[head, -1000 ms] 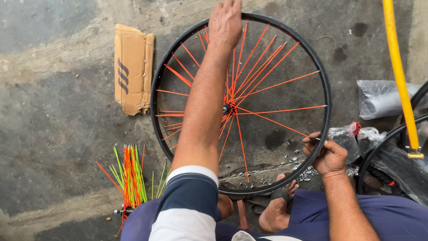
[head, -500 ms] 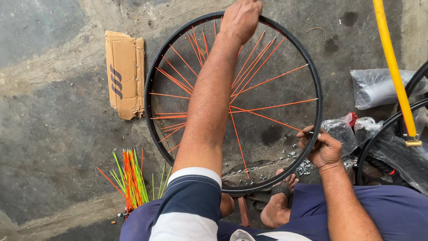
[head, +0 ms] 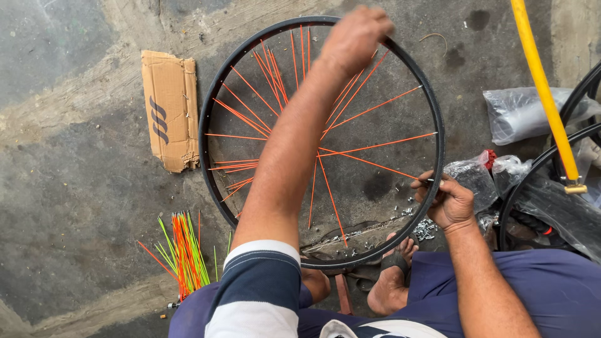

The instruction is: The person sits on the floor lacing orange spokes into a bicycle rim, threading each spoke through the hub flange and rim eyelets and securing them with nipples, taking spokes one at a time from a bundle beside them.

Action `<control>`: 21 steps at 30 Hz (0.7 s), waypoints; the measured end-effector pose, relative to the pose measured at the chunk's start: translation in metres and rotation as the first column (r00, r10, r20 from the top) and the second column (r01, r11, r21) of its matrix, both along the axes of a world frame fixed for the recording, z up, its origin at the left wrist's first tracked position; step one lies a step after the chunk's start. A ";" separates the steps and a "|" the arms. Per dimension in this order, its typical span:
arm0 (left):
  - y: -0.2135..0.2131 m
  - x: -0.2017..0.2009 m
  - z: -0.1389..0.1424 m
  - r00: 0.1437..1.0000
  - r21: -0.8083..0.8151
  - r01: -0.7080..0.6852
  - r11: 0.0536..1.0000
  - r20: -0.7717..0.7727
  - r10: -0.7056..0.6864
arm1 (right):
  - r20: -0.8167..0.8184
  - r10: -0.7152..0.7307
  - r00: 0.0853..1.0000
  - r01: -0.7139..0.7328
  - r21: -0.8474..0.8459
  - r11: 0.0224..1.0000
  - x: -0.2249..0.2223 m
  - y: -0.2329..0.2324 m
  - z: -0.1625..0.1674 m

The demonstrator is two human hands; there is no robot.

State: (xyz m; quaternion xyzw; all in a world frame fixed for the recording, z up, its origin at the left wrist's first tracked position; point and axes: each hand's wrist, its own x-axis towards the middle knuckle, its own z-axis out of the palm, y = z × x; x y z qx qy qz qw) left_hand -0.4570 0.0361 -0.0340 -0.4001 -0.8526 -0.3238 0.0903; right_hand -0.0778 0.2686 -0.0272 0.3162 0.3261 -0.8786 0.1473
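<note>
Bicycle wheel rim [head: 213,100], black w/ orange spokes [head: 369,109], is held upright-ish on the concrete floor [head: 69,206], just in front of the seated person's bare feet [head: 391,285].

Left hand [head: 354,34] is closed over the far, top edge of the rim; it is blurred, so the exact finger grip cannot be told. The arm runs across the middle of the wheel, hiding the hub.

Right hand [head: 447,200] is pinched at the rim's right side, fingertips pressed together on the end of one orange spoke where it meets the rim. What small part is pinched there cannot be told.

Near the rim's lower edge, small metal bits [head: 426,228] are scattered on the floor. To the right, crumpled clear plastic bags [head: 476,178] lie beside a second black tyre [head: 532,181], one bag w/ a red bit at its neck. Another clear bag [head: 523,112] is farther up, crossed by a yellow tube [head: 541,94].

Left of the rim, a flattened brown cardboard piece [head: 169,109], rectangular, torn at the bottom, w/ a dark printed mark, is lying flat, nearly touching the rim. Lower left, a loose bundle of orange & green spokes [head: 184,253] is lying by the person's knee.
</note>
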 end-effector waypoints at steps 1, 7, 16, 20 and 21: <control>0.011 0.008 0.003 0.998 -0.066 0.046 0.997 0.044 -0.043 | -0.006 -0.001 1.000 0.001 -0.005 1.000 0.000 0.000 0.000; 0.032 0.015 0.008 0.997 -0.273 0.038 0.961 0.076 -0.018 | 0.022 -0.001 1.000 0.001 0.014 1.000 0.001 -0.001 0.004; 0.028 0.016 0.001 1.000 -0.190 0.000 0.982 0.019 0.004 | -0.001 0.008 1.000 -0.008 0.010 1.000 0.001 -0.001 0.002; 0.024 0.014 0.009 0.996 -0.274 0.041 0.961 0.092 -0.016 | 0.033 0.014 0.999 -0.015 0.051 0.999 0.002 -0.001 0.003; 0.024 0.013 0.011 0.997 -0.277 0.043 0.960 0.081 -0.022 | 0.038 0.016 0.999 -0.018 0.066 0.998 0.001 -0.002 0.003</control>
